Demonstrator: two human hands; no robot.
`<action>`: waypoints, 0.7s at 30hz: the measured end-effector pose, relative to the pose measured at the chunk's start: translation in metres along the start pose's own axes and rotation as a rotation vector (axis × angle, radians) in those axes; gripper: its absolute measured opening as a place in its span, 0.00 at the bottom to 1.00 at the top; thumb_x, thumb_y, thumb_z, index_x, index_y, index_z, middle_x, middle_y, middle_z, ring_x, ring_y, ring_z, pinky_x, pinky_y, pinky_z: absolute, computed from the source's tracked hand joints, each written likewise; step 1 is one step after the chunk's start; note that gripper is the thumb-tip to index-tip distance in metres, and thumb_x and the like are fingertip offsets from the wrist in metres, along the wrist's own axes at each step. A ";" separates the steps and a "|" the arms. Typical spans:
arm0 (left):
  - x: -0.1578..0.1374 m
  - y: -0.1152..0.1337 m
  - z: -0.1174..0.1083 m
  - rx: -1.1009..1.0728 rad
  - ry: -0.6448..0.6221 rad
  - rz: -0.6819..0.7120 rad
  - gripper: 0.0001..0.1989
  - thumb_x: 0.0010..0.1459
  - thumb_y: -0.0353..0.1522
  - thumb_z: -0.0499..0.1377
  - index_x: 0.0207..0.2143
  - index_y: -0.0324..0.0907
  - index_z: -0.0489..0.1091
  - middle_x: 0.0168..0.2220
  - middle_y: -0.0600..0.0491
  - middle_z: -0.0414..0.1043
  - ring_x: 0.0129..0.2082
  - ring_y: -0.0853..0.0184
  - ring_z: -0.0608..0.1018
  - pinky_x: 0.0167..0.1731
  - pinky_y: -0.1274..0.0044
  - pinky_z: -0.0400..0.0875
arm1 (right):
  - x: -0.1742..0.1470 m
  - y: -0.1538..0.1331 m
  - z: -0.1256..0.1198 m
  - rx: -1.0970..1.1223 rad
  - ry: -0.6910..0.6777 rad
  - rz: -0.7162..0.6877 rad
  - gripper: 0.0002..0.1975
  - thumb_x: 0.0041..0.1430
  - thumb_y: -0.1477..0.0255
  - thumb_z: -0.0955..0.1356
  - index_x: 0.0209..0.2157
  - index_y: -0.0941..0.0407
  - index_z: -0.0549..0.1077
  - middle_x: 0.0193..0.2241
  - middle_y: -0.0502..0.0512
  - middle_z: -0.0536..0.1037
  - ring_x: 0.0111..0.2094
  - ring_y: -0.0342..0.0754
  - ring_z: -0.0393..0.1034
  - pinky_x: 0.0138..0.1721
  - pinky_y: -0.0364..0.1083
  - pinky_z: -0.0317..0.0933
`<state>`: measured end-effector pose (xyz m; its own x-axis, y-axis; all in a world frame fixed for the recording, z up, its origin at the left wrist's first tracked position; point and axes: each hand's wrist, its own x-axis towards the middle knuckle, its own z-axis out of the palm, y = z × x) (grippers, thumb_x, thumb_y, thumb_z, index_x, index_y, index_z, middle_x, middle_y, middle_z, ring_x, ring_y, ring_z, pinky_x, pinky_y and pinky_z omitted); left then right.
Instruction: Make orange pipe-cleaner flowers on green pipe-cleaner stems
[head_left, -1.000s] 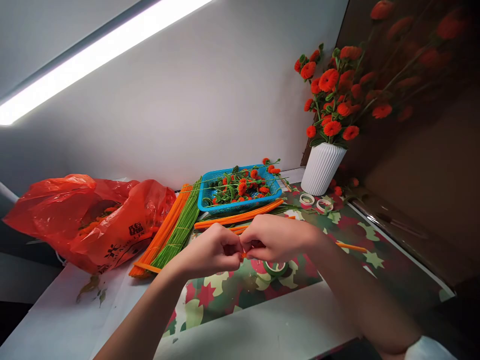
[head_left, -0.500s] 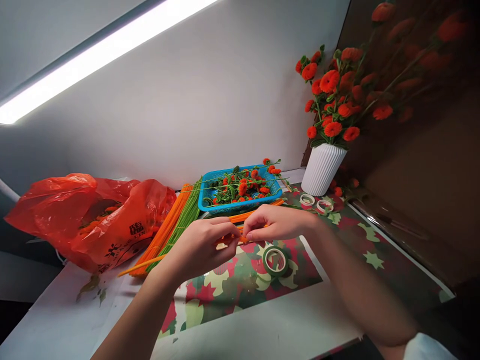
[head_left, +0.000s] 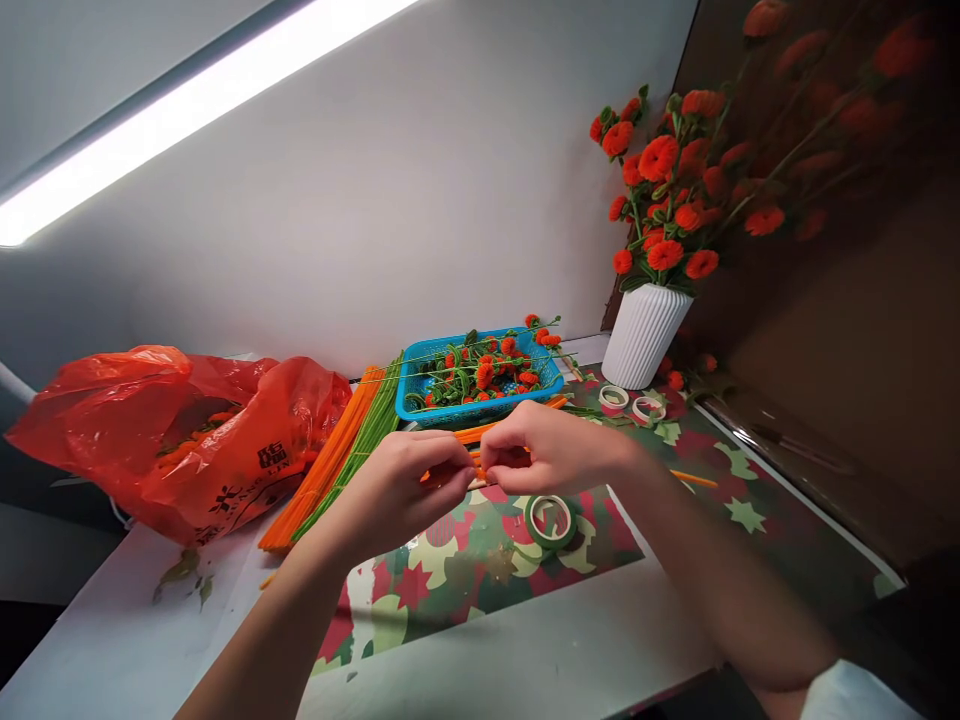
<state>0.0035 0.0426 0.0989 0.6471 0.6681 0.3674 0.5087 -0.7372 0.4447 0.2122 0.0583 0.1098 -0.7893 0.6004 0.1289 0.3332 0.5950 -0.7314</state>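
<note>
My left hand [head_left: 416, 480] and my right hand [head_left: 544, 450] meet over the patterned mat, thumbs and fingertips pinched close together. Between them shows a small bit of orange pipe cleaner [head_left: 481, 474], gripped by both; most of it is covered by my fingers. An orange tip sticks out beyond my right wrist, and another peeks out left of my left forearm; whether both belong to the held piece I cannot tell. Just below my right hand lies a roll of green tape [head_left: 550, 522]. More orange pipe cleaners [head_left: 472, 434] lie behind my fingers.
A blue basket [head_left: 480, 408] of orange flowers and green stems stands behind my hands. Left are bundles of orange [head_left: 322, 455] and green pipe cleaners [head_left: 375, 425] and a red plastic bag [head_left: 255, 430]. At right stand a white vase [head_left: 646, 338] of flowers and two pale tape rolls [head_left: 613, 398].
The long orange end left of my left forearm has drawn back to a short tip. An orange tip now shows right of my right wrist. My hands stay close together, barely shifted.
</note>
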 end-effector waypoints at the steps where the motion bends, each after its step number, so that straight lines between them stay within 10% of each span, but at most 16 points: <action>1: 0.001 0.000 0.001 -0.035 -0.008 -0.021 0.10 0.59 0.28 0.55 0.24 0.39 0.68 0.19 0.59 0.61 0.19 0.75 0.60 0.19 0.83 0.56 | -0.001 -0.002 0.000 -0.047 0.024 -0.011 0.07 0.52 0.79 0.63 0.22 0.58 0.65 0.17 0.44 0.63 0.19 0.36 0.54 0.20 0.38 0.48; 21: 0.005 0.009 0.042 0.149 -0.313 0.048 0.13 0.63 0.30 0.52 0.26 0.41 0.70 0.23 0.55 0.73 0.21 0.69 0.72 0.22 0.78 0.56 | -0.006 0.007 -0.006 -0.261 -0.326 0.361 0.06 0.48 0.76 0.63 0.21 0.57 0.68 0.16 0.47 0.65 0.18 0.39 0.53 0.18 0.42 0.42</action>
<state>0.0352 0.0357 0.0707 0.8032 0.5861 0.1066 0.5359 -0.7891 0.3002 0.2222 0.0614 0.1079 -0.7060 0.6193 -0.3437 0.6966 0.5193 -0.4951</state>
